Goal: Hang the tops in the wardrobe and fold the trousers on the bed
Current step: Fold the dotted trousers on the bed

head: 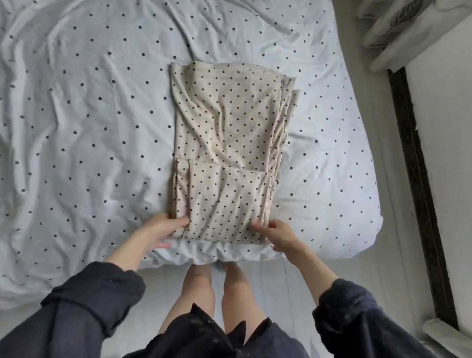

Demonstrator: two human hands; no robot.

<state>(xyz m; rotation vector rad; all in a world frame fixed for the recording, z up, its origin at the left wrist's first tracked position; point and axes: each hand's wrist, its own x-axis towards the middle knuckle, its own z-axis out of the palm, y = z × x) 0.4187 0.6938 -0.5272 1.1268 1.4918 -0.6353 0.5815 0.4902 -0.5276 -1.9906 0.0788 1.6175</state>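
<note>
Trousers (226,139): beige with dark dots, lying folded on the bed (66,111) near its foot edge, bottom part doubled up.
Left hand (167,227): grip pinches the trousers' near left corner.
Right hand (275,233): grip pinches the near right corner.

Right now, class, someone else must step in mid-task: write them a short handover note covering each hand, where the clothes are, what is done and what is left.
Left hand: grips the near left corner of the trousers.
Right hand: grips the near right corner.
Trousers: beige, dotted, lying flat on the bed near its foot, with the near end already folded up over the rest.
Done: at least one fold.
Left: finish folding the trousers. No tops or wardrobe are in view, so I cannot tell how the hanging stands.
</note>
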